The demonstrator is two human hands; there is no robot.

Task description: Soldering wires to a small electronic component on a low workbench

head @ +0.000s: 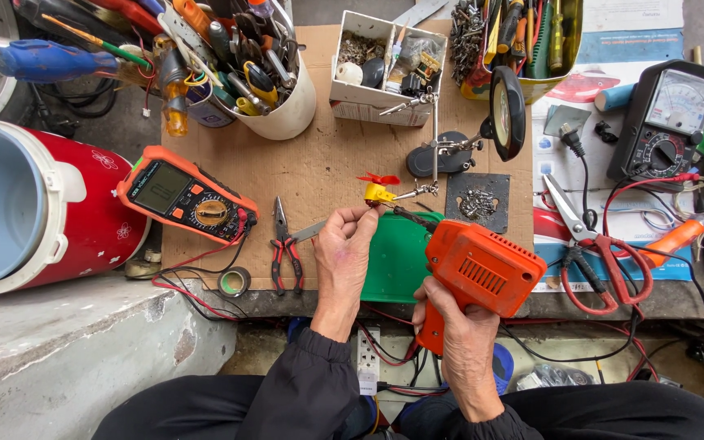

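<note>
Cluttered worktop (327, 163), near its front edge: soldering step in hand, right hand (459, 326) gripping orange solder gun (476, 273), tip at yellow motor (380, 193) clamped in stand (437, 151), left hand (344, 253) pinching something thin beside it; next likely calls for steady tip contact.

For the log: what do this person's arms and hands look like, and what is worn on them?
Both hands, left hand and right hand, are bare: no gloves, rings or watch visible. Both forearms are covered by long dark, near-black sleeves of a soft fabric, plain and unmarked, bunched slightly at the wrists.
</note>
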